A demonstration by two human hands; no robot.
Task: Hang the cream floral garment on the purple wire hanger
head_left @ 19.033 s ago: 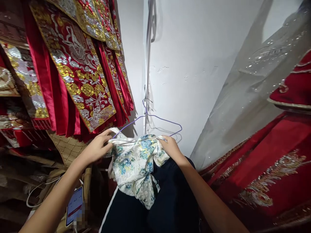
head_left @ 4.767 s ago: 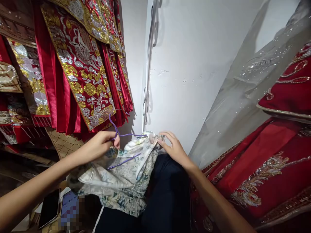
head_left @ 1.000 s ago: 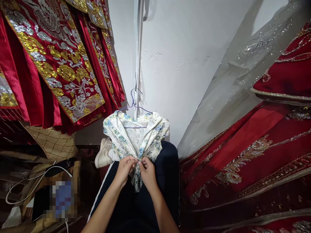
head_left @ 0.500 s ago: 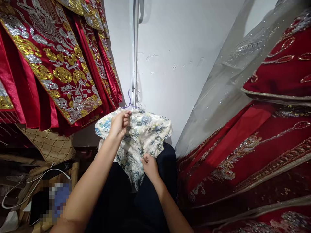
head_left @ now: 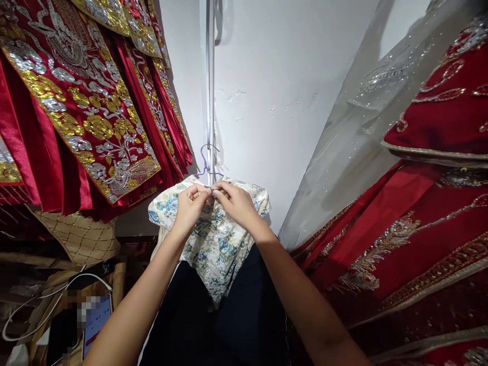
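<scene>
A cream garment with a blue flower print (head_left: pixel 217 244) hangs on a purple wire hanger (head_left: pixel 206 163) over my dark trousers (head_left: pixel 229 325). Both my hands meet at its collar, just below the hanger's hook. My left hand (head_left: pixel 190 206) pinches the left side of the collar with closed fingers. My right hand (head_left: pixel 233 202) pinches the right side, its fingertips touching those of the left. What sits between the fingertips is too small to make out.
Red robes with gold and silver embroidery (head_left: pixel 84 101) hang at the left. More red embroidered cloth (head_left: pixel 419 229) and a sheer sequined fabric (head_left: pixel 362 127) fill the right. A white wall (head_left: pixel 274 76) with a metal rail (head_left: pixel 209 76) is ahead. A phone (head_left: pixel 93 320) and a white cable (head_left: pixel 38 300) lie at lower left.
My right hand has risen from the garment's lower front to the collar and joined my left hand there. Earlier both hands pinched the front lower down.
</scene>
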